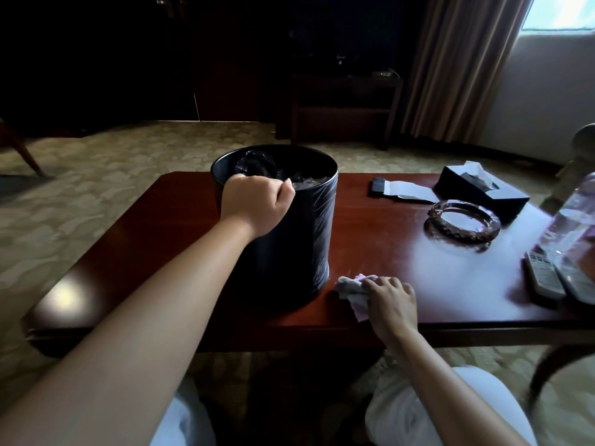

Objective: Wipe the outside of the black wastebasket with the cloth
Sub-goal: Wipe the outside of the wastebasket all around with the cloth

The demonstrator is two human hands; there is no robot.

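We see a low, polished reddish-brown wooden coffee table on a pale patterned carpet. Toward its right end sit a round, ribbed glass ashtray, a black tissue box with a white tissue poking out near the far edge, a small dark flat object with white paper beside it, two light-coloured remote controls at the right edge, and a clear plastic bottle just above them. These things stand well apart from the black wastebasket, which sits upright on the middle of the table, nearer the far edge. It is a smooth cylinder with a thin shiny rim, lined with a crinkled dark plastic bag whose film wraps over the outside wall.

Our left hand grips the near rim of the wastebasket, fingers curled over into the opening. Our right hand rests on the table near the front edge, just right of the basket's base, fingers curled round a crumpled cloth, soft, pinkish and grey-white. The cloth lies just beside the basket; we cannot tell whether it touches it.

The left half of the tabletop is bare, glossy wood with a bright reflection near the front left corner. Beyond the far edge stand a dark shelf unit and long brown curtains.
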